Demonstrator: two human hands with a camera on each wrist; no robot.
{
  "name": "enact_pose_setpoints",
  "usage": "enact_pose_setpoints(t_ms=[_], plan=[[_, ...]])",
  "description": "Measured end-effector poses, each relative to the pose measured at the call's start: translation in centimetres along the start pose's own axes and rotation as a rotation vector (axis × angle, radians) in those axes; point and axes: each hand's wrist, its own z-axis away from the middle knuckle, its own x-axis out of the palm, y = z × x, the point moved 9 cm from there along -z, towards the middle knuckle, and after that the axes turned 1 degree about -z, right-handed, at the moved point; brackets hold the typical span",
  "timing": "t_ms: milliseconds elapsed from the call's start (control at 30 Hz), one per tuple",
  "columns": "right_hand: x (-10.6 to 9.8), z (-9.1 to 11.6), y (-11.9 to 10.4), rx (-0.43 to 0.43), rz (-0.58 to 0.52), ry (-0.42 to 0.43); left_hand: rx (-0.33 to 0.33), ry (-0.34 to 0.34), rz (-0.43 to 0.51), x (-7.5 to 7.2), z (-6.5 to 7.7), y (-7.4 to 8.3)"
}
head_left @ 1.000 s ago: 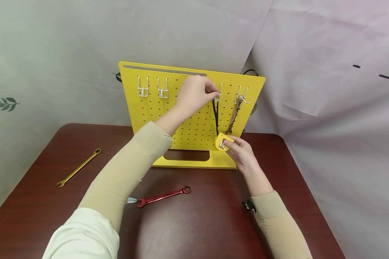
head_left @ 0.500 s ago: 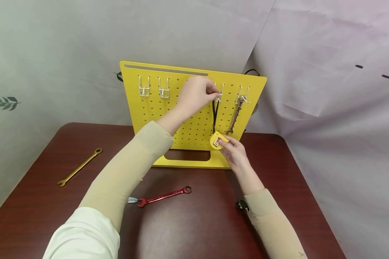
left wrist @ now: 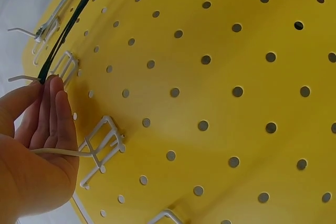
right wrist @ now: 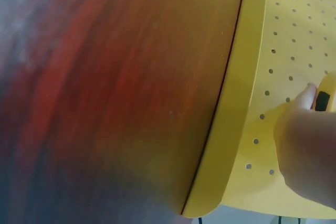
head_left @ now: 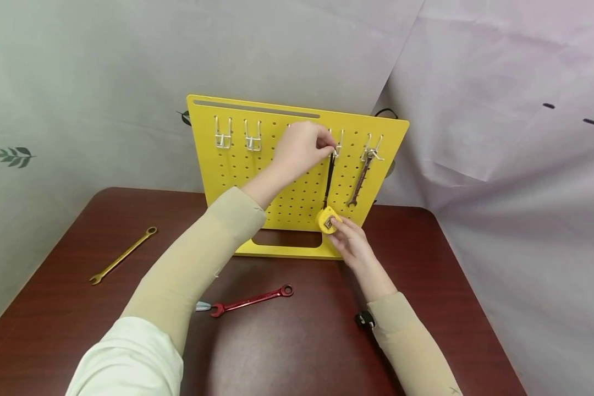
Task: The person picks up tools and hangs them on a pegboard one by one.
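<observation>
In the head view my left hand (head_left: 304,144) pinches the top of a black wrist strap (head_left: 329,180) right at a white hook on the yellow pegboard (head_left: 297,195). The left wrist view shows the strap (left wrist: 71,22) between thumb and fingertips, close to the hook's prong (left wrist: 23,78). Below, my right hand (head_left: 351,242) grips the yellow tape measure (head_left: 329,220) that hangs from this strap, thumb on its face. Only part of the tape measure (right wrist: 323,98) enters the right wrist view. A silver wrench (head_left: 361,179) hangs on the hook to the right.
Two more white hooks (head_left: 223,137) sit at the board's upper left. On the brown table (head_left: 297,341) lie a gold wrench (head_left: 124,256) at left and a red wrench (head_left: 252,301) in front. A pale blue item (head_left: 203,306) peeks out beside my left sleeve.
My right hand has moved left and slightly down with the tape measure, and the strap now hangs narrower and straighter. The left hand stays at the hook, still pinching the strap.
</observation>
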Motion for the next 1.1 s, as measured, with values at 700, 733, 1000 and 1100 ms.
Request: enact_pose_setpoints(t_ms=[700, 733, 1000, 1100], plan=[[-0.3, -0.8, 2.9, 0.347, -0.326, 0.042, 0.027, -0.016, 0.019, 0.8, 0.1, 0.4], [-0.3, -0.8, 2.9, 0.349, -0.336, 0.043, 0.030, -0.017, 0.020, 0.8, 0.1, 0.4], [-0.9, -0.4, 2.5, 0.370, -0.346, -0.002, 0.054, -0.011, 0.019, 0.6, 0.2, 0.5], [-1.1, -0.3, 2.5, 0.382, -0.323, -0.005, 0.072, -0.003, 0.015, 0.5, 0.4, 0.5]])
